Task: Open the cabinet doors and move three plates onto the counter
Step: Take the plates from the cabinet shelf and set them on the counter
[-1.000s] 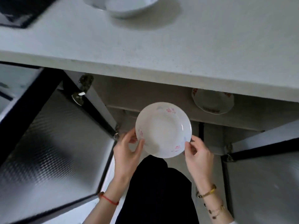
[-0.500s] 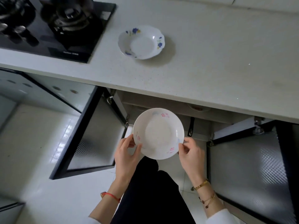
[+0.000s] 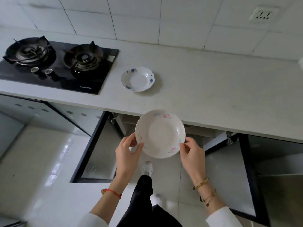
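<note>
A white plate with pink flowers is held at the counter's front edge, its far rim overlapping the edge. My left hand grips its left rim and my right hand pinches its right rim. A second white plate with blue flowers lies on the pale counter, right of the stove. Both cabinet doors stand open below: the left door and the right door. The cabinet's inside is mostly hidden under the counter.
A black two-burner gas stove fills the counter's left part. White wall tiles and a socket are behind. My dark-trousered leg and white shoe stand on the tiled floor between the doors.
The view has risen from the cabinet opening to above the counter. The pink-flowered plate has come up with both hands, from in front of the cabinet to the counter's edge.
</note>
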